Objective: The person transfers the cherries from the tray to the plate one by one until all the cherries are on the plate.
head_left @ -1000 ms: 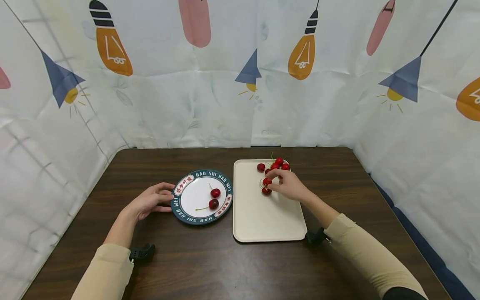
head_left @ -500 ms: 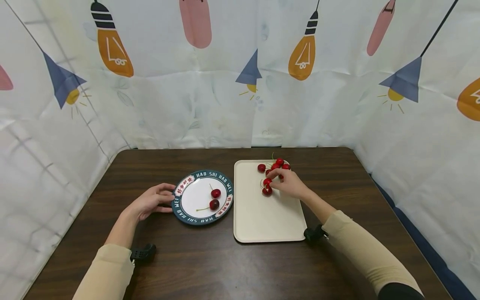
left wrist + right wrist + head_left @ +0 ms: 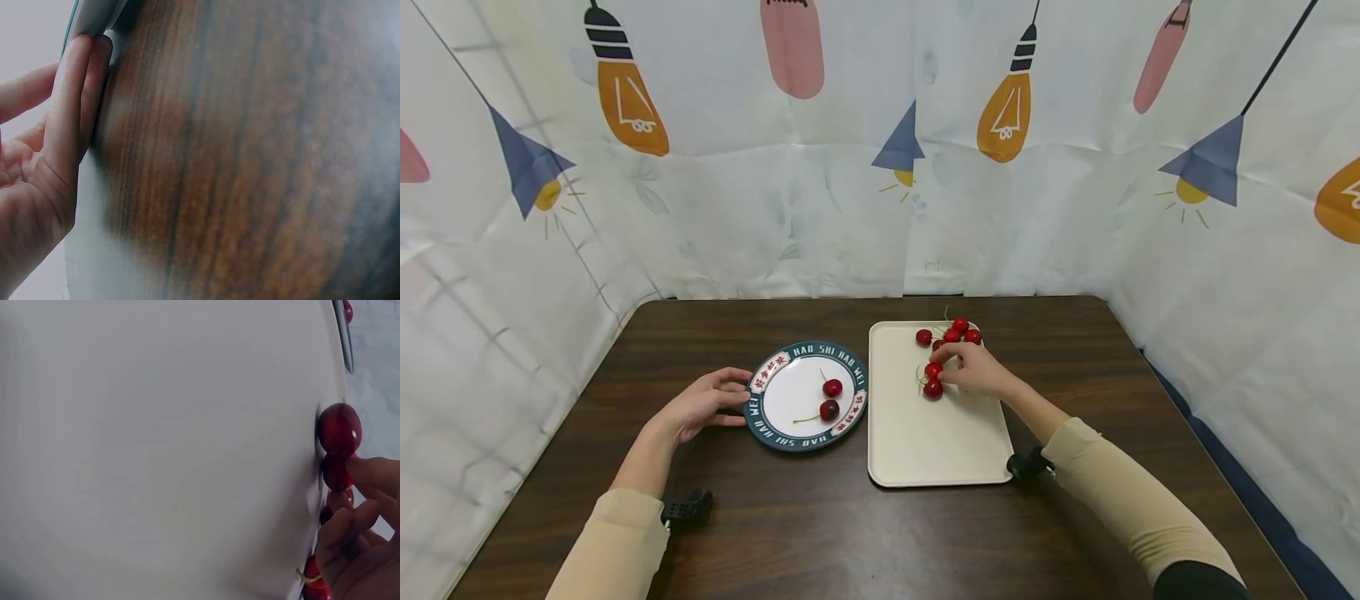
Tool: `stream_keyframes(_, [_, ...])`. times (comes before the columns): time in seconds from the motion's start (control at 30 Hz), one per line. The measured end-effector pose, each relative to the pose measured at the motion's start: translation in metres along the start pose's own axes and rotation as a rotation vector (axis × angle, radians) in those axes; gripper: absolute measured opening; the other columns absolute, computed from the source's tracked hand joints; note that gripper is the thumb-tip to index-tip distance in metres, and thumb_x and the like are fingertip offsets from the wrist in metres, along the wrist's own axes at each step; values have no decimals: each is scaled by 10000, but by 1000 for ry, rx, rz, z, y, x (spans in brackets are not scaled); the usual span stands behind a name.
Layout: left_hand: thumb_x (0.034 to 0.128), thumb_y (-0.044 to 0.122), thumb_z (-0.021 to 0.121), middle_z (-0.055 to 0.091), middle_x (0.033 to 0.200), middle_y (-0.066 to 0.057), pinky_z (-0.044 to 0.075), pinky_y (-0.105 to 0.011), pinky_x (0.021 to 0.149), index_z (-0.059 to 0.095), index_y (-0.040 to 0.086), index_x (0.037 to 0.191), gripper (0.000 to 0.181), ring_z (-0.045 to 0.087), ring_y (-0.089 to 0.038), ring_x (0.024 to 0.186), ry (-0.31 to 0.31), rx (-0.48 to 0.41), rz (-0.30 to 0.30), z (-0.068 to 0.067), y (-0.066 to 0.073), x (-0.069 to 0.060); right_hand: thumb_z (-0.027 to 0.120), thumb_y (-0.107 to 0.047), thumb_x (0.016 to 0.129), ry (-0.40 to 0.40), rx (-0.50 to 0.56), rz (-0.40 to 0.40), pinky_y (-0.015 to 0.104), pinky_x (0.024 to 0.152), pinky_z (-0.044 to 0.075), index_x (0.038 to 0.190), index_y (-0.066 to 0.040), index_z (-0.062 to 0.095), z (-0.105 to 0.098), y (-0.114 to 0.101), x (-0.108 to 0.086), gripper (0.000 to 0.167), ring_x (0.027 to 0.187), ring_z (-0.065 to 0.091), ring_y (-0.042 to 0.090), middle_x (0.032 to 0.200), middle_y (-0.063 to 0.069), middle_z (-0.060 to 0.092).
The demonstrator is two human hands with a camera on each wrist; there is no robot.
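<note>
My left hand [image 3: 706, 404] touches the left rim of a round white plate [image 3: 786, 407] with a dark teal lettered border. Its fingers are mostly straight; the left wrist view shows fingertips against the plate's edge. On the plate lie a red cherry [image 3: 832, 388] and a darker cherry [image 3: 829, 410], both with stems. Over the cream tray [image 3: 940, 446], my right hand [image 3: 976, 371] pinches a red cherry [image 3: 337, 472] between thumb and finger. Another cherry [image 3: 340, 429] sits right against it, on the near side. The fingers partly hide the held cherry.
Several more cherries [image 3: 952, 335] cluster at the tray's far right corner, one with its stem upright. A single cherry [image 3: 923, 337] lies left of them. Plate and tray stand side by side on a dark wooden table [image 3: 775, 533], with a printed curtain [image 3: 820, 225] behind.
The pinched cherry and the one against it have shifted slightly toward the near side of the tray, with my right fingers. My left hand and the plate stay in place.
</note>
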State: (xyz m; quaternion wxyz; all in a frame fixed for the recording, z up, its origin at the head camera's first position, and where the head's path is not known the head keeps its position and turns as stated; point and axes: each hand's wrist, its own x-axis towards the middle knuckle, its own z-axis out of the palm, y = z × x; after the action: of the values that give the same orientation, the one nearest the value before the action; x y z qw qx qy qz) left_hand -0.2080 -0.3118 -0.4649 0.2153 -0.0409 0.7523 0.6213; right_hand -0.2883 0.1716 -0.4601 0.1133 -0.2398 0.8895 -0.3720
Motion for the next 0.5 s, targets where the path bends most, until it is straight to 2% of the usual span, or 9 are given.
stream_keyframes(0.17, [1054,109,580,488,1285,-252,602,-440,871,295,-42,1526,572,642,-218,1005,1,-2,2,0,0,-1,771,-103,904,-23,-25,-14,331,783,509,1174,-91,722,1,-2,0,275,949,587,192,1093,30,689])
stream_keyframes(0.5, [1050,105,582,487,1280,-251,604,-437,868,298,-41,1522,570,635,-218,1001,8,0,2,1,1,-1,807,-114,893,-68,2,8,316,711,523,1190,-81,699,1,-9,-3,318,872,565,191,1132,46,674])
